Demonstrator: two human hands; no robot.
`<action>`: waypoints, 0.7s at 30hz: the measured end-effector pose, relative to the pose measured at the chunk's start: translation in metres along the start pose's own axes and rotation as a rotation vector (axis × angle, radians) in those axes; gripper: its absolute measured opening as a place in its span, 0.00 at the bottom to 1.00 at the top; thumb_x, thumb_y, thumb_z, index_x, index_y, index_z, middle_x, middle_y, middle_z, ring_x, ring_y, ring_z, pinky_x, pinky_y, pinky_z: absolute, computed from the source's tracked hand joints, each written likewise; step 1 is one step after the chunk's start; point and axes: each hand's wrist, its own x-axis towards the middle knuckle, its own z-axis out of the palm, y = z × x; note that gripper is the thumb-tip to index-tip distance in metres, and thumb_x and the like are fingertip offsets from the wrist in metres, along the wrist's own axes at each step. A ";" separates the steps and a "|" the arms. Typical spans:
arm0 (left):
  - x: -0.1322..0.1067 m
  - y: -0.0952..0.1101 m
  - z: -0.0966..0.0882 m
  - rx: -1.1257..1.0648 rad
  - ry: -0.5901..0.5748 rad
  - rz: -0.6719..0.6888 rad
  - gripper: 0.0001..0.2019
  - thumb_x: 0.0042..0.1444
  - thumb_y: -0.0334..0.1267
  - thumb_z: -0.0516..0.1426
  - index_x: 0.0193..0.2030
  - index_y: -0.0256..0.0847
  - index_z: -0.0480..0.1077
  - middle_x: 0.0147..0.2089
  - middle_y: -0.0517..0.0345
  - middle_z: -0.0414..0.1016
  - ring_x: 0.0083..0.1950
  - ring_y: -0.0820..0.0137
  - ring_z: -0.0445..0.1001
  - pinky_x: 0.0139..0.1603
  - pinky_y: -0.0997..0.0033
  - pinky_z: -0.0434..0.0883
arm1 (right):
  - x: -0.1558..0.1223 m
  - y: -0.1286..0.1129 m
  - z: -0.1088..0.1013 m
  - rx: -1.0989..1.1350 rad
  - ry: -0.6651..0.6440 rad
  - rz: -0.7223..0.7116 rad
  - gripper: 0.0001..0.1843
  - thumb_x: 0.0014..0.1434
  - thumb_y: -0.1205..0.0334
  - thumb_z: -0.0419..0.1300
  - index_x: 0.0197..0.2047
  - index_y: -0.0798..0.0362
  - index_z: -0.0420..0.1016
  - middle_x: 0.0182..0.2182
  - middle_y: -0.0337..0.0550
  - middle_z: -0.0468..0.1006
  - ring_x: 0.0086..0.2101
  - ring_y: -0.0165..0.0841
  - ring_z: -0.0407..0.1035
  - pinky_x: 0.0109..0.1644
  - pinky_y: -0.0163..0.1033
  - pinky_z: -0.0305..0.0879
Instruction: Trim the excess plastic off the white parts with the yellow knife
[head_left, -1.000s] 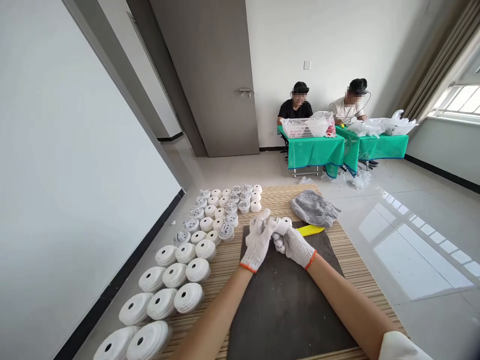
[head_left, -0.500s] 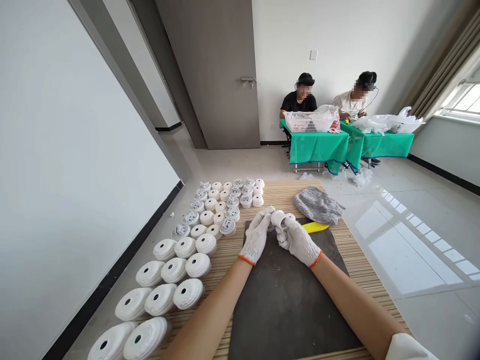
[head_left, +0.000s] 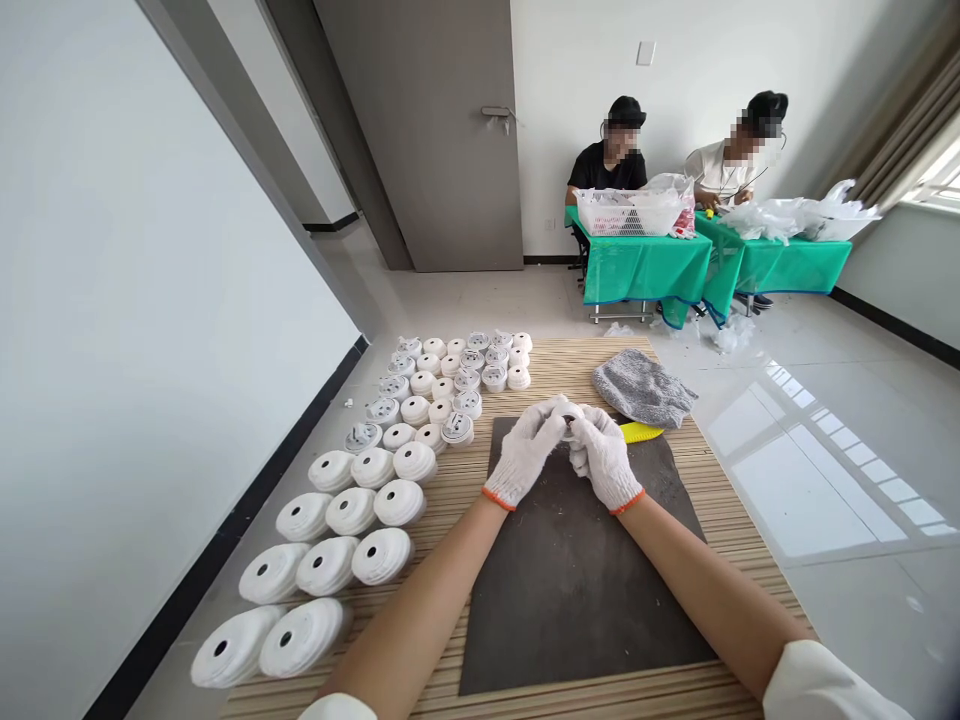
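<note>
Both my hands wear white knit gloves with orange cuffs and meet above the far end of a dark mat (head_left: 570, 590). My left hand (head_left: 527, 452) and my right hand (head_left: 602, 456) are closed together around a small white round part (head_left: 568, 410), which they mostly hide. Several white round discs (head_left: 375, 505) with a centre hole lie in rows to the left on the striped bamboo mat (head_left: 720, 520). Beyond the discs, smaller white round parts (head_left: 450, 385) lie in rows.
A grey cloth (head_left: 641, 388) and a yellow tool (head_left: 642, 432) lie just past my hands. A white wall (head_left: 150, 300) runs along the left. Two people sit at green-covered tables (head_left: 645, 265) with a white basket (head_left: 630, 210) at the far wall, beside a grey door (head_left: 442, 130).
My hands have closed more tightly round the white part, which now shows less. The view has tilted down, so everything sits higher in the picture.
</note>
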 end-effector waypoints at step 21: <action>0.011 -0.013 0.003 0.041 0.126 -0.071 0.10 0.59 0.47 0.60 0.41 0.46 0.77 0.40 0.58 0.82 0.45 0.63 0.76 0.50 0.63 0.71 | 0.005 0.004 -0.006 -0.200 -0.140 -0.103 0.27 0.54 0.50 0.69 0.55 0.49 0.71 0.28 0.32 0.74 0.21 0.25 0.68 0.20 0.29 0.66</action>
